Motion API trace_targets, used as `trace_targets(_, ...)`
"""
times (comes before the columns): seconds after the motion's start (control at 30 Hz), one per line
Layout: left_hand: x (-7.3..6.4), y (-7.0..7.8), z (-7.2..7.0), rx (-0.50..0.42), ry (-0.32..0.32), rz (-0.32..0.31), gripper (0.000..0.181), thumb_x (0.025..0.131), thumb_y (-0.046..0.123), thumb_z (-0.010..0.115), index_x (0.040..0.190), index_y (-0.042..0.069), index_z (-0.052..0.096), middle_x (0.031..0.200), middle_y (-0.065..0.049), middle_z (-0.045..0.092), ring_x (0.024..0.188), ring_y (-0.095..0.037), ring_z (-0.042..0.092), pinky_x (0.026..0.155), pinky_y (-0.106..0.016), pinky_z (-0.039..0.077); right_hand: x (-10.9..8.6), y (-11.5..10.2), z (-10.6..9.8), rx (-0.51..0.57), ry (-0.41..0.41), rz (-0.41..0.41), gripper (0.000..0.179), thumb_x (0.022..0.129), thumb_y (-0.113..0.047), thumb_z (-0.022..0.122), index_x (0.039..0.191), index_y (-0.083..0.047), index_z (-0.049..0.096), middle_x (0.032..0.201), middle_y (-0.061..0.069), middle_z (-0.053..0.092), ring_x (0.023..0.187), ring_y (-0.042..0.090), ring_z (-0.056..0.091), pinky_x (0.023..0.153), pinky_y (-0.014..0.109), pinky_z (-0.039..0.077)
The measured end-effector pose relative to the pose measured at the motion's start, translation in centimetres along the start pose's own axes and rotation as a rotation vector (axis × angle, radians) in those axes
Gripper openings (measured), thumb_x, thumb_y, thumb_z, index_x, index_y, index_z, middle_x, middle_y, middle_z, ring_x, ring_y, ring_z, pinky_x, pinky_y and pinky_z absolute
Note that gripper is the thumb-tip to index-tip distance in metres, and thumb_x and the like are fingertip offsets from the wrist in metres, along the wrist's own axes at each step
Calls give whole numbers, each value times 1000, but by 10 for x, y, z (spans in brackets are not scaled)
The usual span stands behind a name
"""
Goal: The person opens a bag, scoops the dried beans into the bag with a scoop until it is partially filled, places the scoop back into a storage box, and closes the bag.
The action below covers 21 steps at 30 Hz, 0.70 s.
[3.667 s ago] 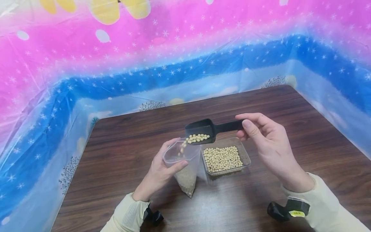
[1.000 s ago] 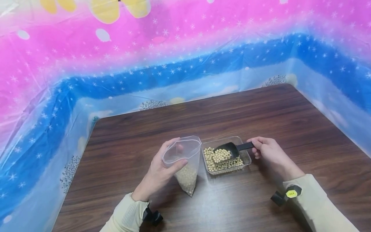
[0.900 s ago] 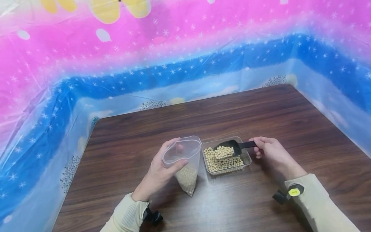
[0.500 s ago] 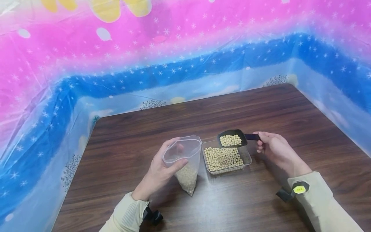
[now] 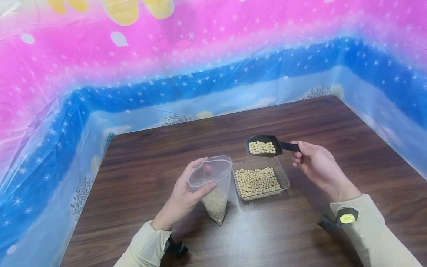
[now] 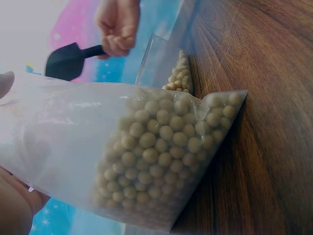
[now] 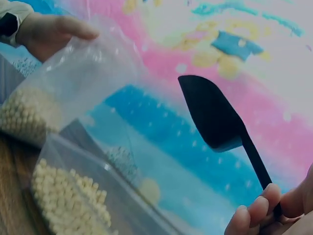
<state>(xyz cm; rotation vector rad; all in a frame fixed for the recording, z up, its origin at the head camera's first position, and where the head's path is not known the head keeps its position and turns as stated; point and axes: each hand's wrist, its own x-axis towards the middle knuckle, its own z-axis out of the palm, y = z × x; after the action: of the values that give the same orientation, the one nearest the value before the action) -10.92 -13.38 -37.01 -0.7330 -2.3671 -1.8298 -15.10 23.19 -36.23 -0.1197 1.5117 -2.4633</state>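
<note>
My left hand (image 5: 185, 198) holds a clear plastic bag (image 6: 54, 117) by its top, keeping the mouth wide. Pale round beans (image 6: 161, 137) fill the lower part of the bag, whose bottom touches the table. With thumb and curled fingers, my right hand (image 5: 320, 167) grips the handle of a black scoop (image 5: 277, 150). A heap of beans (image 5: 261, 147) lies in the scoop's bowl, level above the far edge of the clear tub (image 5: 283, 180). The tub, to the right of the bag, holds more beans (image 5: 257, 181). In the right wrist view only the scoop's underside (image 7: 210, 112) shows.
Everything stands on a dark wood-grain table (image 5: 160, 148). A pink and blue patterned cloth (image 5: 200, 55) hangs behind and around it. Each wrist wears a black camera mount, such as the right one (image 5: 337, 219).
The scoop first tipped beans into the bag, then dipped into the tub. It has since risen, loaded with beans, above the tub's far edge. My left hand and the bag stay in place.
</note>
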Motion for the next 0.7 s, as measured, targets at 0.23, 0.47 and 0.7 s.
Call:
trace_targets(0.23,0,0,-1,6,-4,2,60,89,10,72,141,20,44,120,-8,60,111,-25,59,88,-33,52,-8,-18,26,-30,-22,-68,28,101,-21,52,118,1,56,83,2,50,79,13,47,71,23,47)
trace_targets(0.47,0,-1,0,5,4,2,59,89,10,72,140,21,44,120,-8,60,110,-25,60,88,-34,52,-14,-26,47,-82,-40,-109,33,101,-23,53,121,2,53,83,1,53,78,12,49,71,23,48)
trace_targets(0.7,0,-1,0,-3,0,8,60,88,9,72,140,20,45,119,-9,60,109,-26,60,86,-34,54,-18,-26,66,-131,-47,-133,31,100,-23,55,119,2,57,83,2,57,77,11,54,71,23,51)
